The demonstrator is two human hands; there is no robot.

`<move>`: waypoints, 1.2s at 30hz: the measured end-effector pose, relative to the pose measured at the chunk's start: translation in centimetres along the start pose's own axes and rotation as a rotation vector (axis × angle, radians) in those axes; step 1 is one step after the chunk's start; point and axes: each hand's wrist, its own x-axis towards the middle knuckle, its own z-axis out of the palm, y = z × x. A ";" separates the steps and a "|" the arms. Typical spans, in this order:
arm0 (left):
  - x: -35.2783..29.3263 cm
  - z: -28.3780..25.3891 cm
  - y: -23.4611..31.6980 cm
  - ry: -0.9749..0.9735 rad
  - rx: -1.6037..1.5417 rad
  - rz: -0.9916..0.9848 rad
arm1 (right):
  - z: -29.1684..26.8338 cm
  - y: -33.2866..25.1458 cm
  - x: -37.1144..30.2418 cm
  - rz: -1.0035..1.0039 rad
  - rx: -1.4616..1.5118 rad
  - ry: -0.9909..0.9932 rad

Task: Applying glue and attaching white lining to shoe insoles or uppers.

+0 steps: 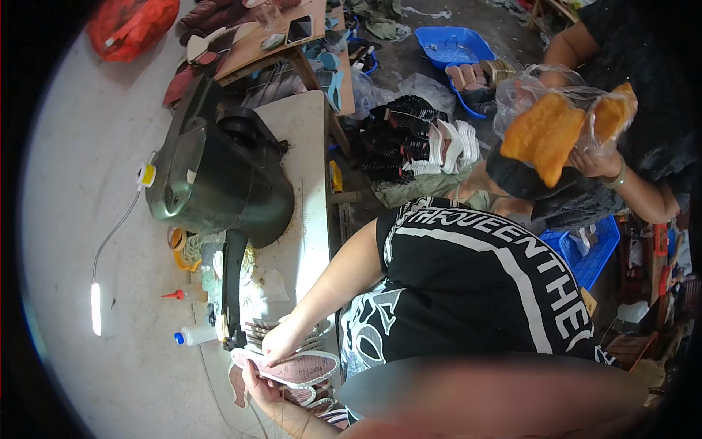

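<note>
A pink shoe insole (311, 368) with a white rim lies across my two hands, beside the narrow arm (232, 285) of a dark green sewing machine (219, 175). My right hand (281, 344) pinches it from the upper side, fingers bent down on its face. From below, my left hand (262, 388) grips its near end, thumb on top. A brown shoe piece (239, 386) hangs beside my left hand. Several more rimmed pieces (311, 399) are stacked under the insole, partly hidden, and others lie behind my right hand.
On the pale table stand a blue-capped bottle (196, 336) and a red-tipped bottle (191, 294), near a lit lamp (96, 309). A wooden table (311, 18) bears a phone. Shoe soles (453, 146) are piled by a blue basket (446, 47). Another person holds bagged orange-brown pieces (545, 135).
</note>
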 end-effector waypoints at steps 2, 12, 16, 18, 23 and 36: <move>-0.3 -0.1 0.2 0.007 -0.057 0.013 | 0.6 -0.2 0.0 -0.055 -0.024 0.071; 1.4 -1.8 -1.7 -0.166 -0.378 -0.023 | 2.6 0.0 0.7 0.000 -0.099 0.167; 0.1 -0.9 -1.9 -0.125 -0.388 0.090 | 3.9 0.2 0.8 0.024 -0.118 0.214; 2.3 -3.3 -4.3 -0.085 -0.390 0.136 | 4.5 0.5 0.8 0.028 -0.122 0.219; -0.3 -0.1 -1.6 -0.199 -0.460 0.157 | 5.4 -0.1 0.0 0.012 -0.169 0.248; -3.2 1.5 -0.1 -0.162 -0.382 0.121 | 6.3 -1.4 -1.8 -0.197 -0.033 0.365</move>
